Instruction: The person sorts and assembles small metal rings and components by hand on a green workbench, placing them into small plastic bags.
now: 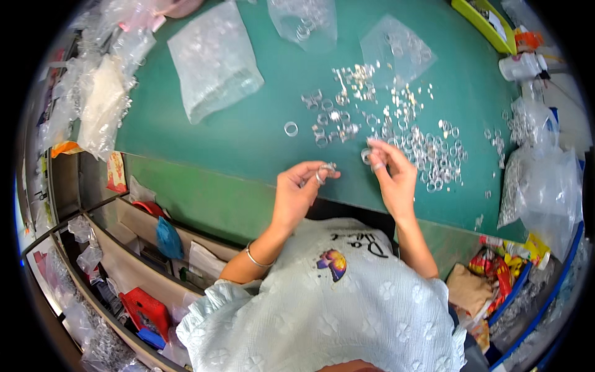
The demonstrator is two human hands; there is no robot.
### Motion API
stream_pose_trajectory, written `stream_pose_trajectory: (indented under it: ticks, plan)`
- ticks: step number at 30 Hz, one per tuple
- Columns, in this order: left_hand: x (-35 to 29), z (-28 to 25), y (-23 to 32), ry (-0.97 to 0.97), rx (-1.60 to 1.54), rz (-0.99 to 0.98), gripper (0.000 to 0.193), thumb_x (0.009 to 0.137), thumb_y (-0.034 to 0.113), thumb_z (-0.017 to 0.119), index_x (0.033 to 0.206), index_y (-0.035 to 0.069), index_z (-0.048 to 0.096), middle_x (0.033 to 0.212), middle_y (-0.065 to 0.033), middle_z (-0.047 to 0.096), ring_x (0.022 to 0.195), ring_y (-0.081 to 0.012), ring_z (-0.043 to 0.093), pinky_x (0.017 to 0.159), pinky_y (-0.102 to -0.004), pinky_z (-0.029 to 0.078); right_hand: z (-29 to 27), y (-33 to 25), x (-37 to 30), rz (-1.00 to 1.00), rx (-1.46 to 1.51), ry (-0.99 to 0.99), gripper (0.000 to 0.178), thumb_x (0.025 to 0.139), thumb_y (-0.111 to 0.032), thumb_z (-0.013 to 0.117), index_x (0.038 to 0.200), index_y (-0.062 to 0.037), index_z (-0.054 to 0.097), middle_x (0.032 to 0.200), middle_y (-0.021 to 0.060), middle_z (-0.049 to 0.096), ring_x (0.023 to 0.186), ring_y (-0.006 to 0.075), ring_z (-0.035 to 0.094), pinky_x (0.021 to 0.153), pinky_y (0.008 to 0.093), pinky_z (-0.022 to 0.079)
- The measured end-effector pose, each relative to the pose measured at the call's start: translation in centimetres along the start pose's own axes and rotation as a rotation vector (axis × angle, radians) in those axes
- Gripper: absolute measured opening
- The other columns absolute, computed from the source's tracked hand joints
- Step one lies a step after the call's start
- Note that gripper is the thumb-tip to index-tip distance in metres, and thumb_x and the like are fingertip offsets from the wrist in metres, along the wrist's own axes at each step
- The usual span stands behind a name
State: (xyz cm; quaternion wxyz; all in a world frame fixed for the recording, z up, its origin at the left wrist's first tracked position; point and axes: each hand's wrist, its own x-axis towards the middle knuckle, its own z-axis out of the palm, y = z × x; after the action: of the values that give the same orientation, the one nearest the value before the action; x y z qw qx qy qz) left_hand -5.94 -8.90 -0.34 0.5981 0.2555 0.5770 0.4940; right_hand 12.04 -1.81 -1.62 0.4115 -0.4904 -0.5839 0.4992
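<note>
Over the near edge of the green table [235, 149], my left hand [294, 192] pinches a small cluster of silver rings [328, 167] between thumb and fingers. To its right, my right hand [398, 181] is closed on a silver ring [365, 155], held at the thumb and fingertips. Just beyond the right hand spreads a heap of silver rings [432, 155]. A looser group of rings [331, 118] lies ahead of both hands, beside small pale pieces [404, 99]. One larger ring [290, 129] rests apart on the left.
At the back lie a cloudy plastic bag [214, 62] and clear bags with rings [304, 22]. Filled plastic bags [102, 105] crowd the left edge, more bags [548, 186] the right. A yellow-green tray [486, 25] stands far right. Open drawers [142, 260] sit at lower left.
</note>
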Motion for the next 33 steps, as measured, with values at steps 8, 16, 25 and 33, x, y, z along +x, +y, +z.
stream_pose_trajectory:
  ticks: [8,16,25,33]
  plan:
    - [7.0,-4.5,11.5,0.042,0.979,0.593,0.017,0.083,0.002,0.063,0.098,0.001,0.07,0.093,-0.016,0.07,0.08,-0.0203,0.068,0.073,-0.031,0.052,-1.0,-0.6,-0.4,0.132,0.164,-0.044,0.017,0.092,0.004,0.051,0.103,0.0038,0.063,0.092,0.0048,0.055,0.073,0.0088,0.054,0.066,0.0211,0.044]
    - [25.8,-12.4,29.1,0.645,1.334,0.88,0.016,0.079,0.016,0.066,0.093,0.012,0.074,0.09,-0.0168,0.069,0.084,-0.0341,0.066,0.073,-0.0414,0.052,-1.7,0.0,-0.4,0.065,0.058,-0.019,0.015,0.092,0.004,0.051,0.102,0.0041,0.062,0.093,0.0051,0.053,0.073,0.009,0.053,0.067,0.0217,0.046]
    - [34.2,-17.4,33.1,0.761,1.534,0.567,0.02,0.075,0.021,0.069,0.093,0.014,0.074,0.099,-0.0182,0.068,0.095,-0.0346,0.065,0.081,-0.0433,0.051,-2.0,-0.3,0.3,-0.016,-0.071,0.084,0.016,0.086,0.004,0.057,0.098,-0.0007,0.066,0.085,0.0061,0.06,0.065,0.0093,0.052,0.058,0.0226,0.041]
    - [33.7,-16.1,32.6,0.606,1.506,0.911,0.031,0.083,0.007,0.05,0.104,0.012,0.072,0.095,-0.0184,0.069,0.086,-0.0309,0.067,0.076,-0.0364,0.051,-2.9,-0.2,0.8,0.195,0.249,0.109,0.015,0.09,0.0,0.057,0.104,0.0011,0.063,0.088,0.0034,0.061,0.069,0.0089,0.055,0.06,0.0217,0.044]
